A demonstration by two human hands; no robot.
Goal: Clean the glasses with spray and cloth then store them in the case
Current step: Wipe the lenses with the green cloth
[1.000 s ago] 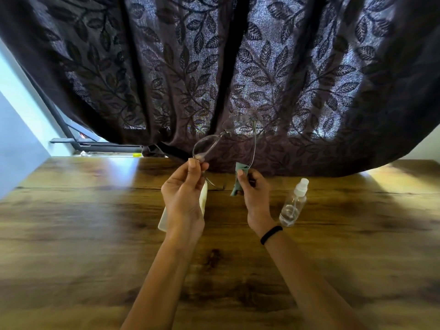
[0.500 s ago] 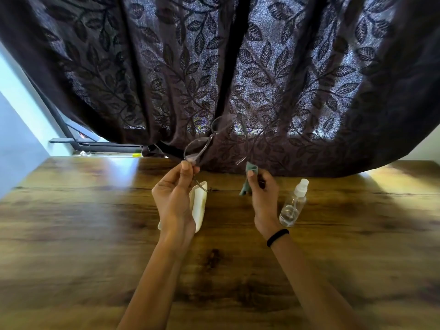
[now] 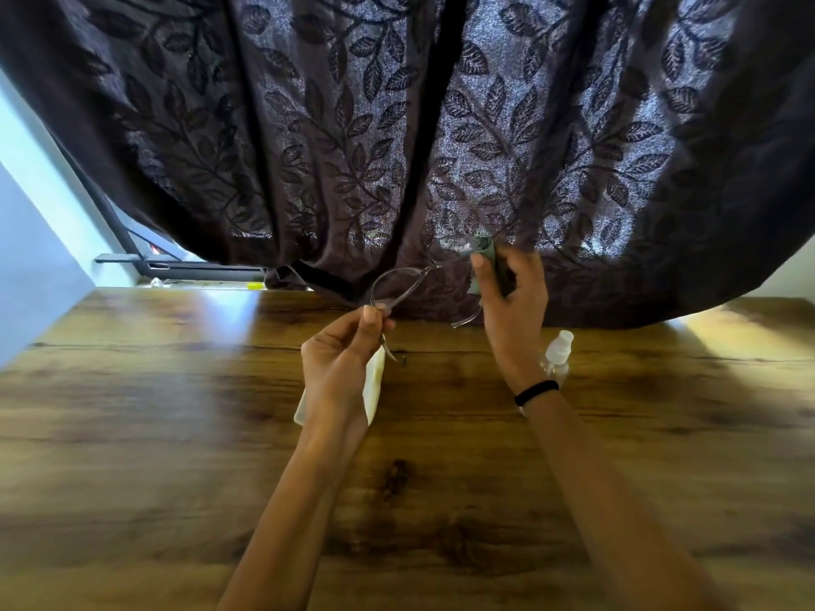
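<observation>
While the left grip (image 3: 344, 368) pinches one end of the glasses (image 3: 397, 286), the right grip (image 3: 514, 302) pinches the green cloth (image 3: 484, 251) over their other lens, above and left of the spray bottle (image 3: 556, 357); the cream case (image 3: 375, 390) lies left of that bottle on the surface (image 3: 176, 434).

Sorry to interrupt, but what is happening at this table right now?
A person is cleaning glasses held up over a wooden table. The left hand pinches one end of the frame; the right hand holds a green cloth against the other lens. The spray bottle stands beside the right wrist, and the case lies under the left hand.
</observation>
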